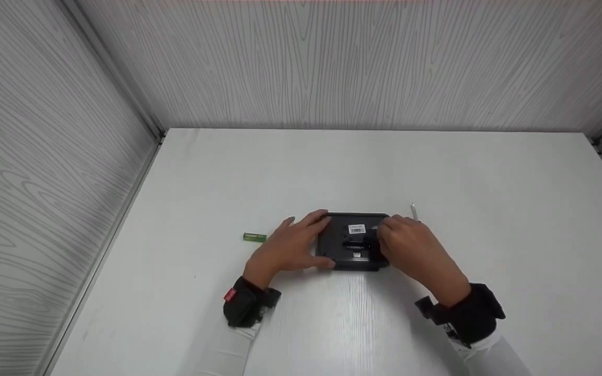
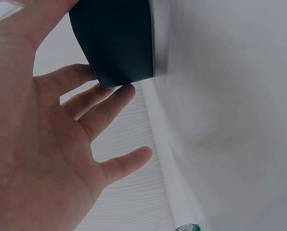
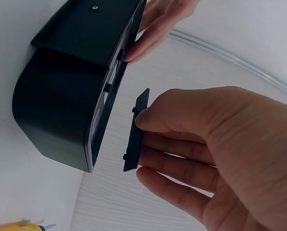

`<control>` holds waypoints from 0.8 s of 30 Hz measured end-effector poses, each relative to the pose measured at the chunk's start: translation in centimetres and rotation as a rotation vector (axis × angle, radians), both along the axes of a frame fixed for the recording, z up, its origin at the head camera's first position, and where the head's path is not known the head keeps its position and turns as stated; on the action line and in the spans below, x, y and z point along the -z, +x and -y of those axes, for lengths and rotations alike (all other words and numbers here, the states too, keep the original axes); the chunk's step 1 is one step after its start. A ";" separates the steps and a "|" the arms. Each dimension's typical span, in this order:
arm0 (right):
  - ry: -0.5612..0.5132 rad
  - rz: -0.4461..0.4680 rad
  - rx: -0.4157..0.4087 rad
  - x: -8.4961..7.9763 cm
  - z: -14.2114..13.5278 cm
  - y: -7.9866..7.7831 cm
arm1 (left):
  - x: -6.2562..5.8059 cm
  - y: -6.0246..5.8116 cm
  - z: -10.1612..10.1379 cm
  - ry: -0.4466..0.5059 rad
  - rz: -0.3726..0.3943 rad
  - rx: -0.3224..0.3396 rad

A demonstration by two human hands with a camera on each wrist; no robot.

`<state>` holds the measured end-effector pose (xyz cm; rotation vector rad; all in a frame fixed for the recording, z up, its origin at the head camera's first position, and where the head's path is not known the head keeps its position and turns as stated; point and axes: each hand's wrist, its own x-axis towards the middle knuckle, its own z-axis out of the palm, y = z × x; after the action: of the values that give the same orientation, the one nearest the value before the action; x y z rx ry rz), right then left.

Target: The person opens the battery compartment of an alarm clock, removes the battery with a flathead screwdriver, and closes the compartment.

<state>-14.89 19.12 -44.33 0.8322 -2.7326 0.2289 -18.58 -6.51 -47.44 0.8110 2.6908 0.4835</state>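
Note:
A black box-shaped device [image 1: 336, 235] with a white label lies on the table in the head view, its underside facing up. My left hand [image 1: 288, 248] holds its left end, with the thumb at the near edge and fingers at the far edge. Over its right part, my right hand [image 1: 411, 248] pinches a thin black cover [image 3: 136, 137] between thumb and fingers. Small tabs stick out from the cover's edge. In the right wrist view a gap separates the cover from the device, where an open recess shows. The device's lower face is hidden.
A green battery [image 1: 254, 237] lies on the table left of my left hand. Beyond my right hand lies a slim pale shaft [image 1: 414, 211]; the right wrist view shows a yellow-handled tool [image 3: 18, 226] with a metal tip. Grey wood-grain panels [image 1: 301, 68] enclose the table.

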 end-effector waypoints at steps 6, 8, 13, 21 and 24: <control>0.062 -0.058 -0.037 0.5 1.1 0.2 | 0.0 0.0 0.0 -0.001 0.004 -0.003; 0.085 -0.071 -0.045 0.7 1.4 0.3 | 0.0 0.0 0.0 0.003 0.005 -0.003; 0.113 -0.042 -0.056 1.0 2.0 0.5 | -0.1 0.0 0.0 0.024 0.007 0.000; 0.156 -0.018 -0.072 1.1 2.8 0.9 | -0.2 -0.1 0.1 0.031 0.003 0.010; 0.164 -0.012 -0.073 1.2 3.0 1.0 | -0.2 -0.1 0.1 0.030 0.005 0.011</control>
<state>-13.90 16.11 -45.57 0.9739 -2.7410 0.0136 -18.66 -6.58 -47.27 0.8309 2.6798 0.5240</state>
